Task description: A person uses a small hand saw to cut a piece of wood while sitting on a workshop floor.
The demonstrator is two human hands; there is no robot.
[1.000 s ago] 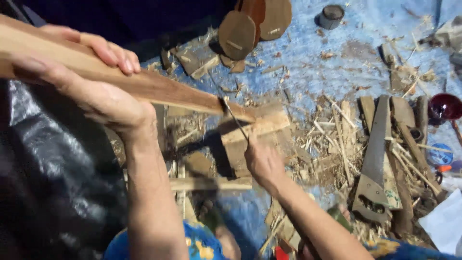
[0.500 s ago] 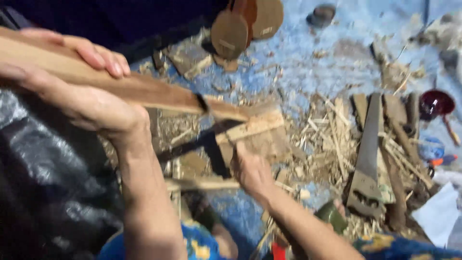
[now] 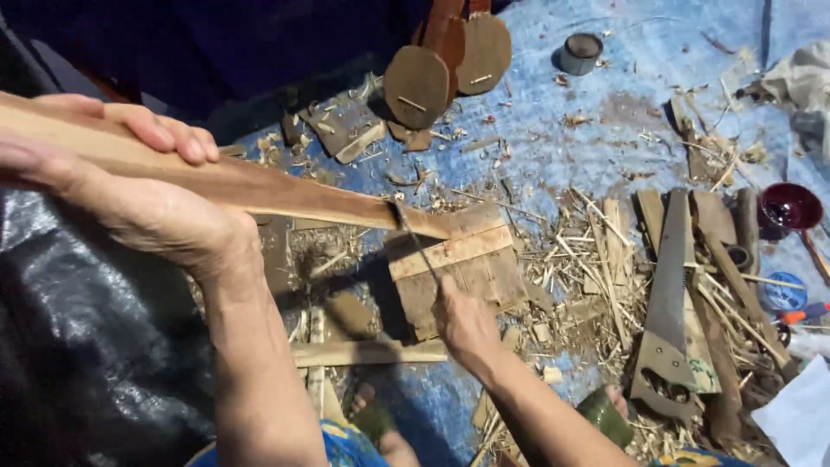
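A long wooden stick [image 3: 259, 183] is slanting from the upper left down to a wooden chopping block [image 3: 454, 264], its far tip resting on the block's top edge. The left hand [image 3: 112, 186] is gripping the raised end, thumb underneath and fingers [image 3: 164, 134] curling over the top, the forearm running straight down toward the camera. The right hand [image 3: 465, 322] is closed around the handle of a thin knife [image 3: 415, 242], wrist bent upward, the blade leaning against the stick just short of its tip. The block is sitting on a blue tarp [image 3: 553, 121] amid wood shavings [image 3: 596, 259]. A handsaw [image 3: 667, 303] is lying well to the right among flat wooden slats, beside a dark red bowl [image 3: 788, 206]. Round wooden paddles [image 3: 445, 73] and a small tin can [image 3: 580, 54] are resting farther up the tarp. Black plastic sheeting [image 3: 78, 346] is crowding the left side; the barest tarp is showing above the block.
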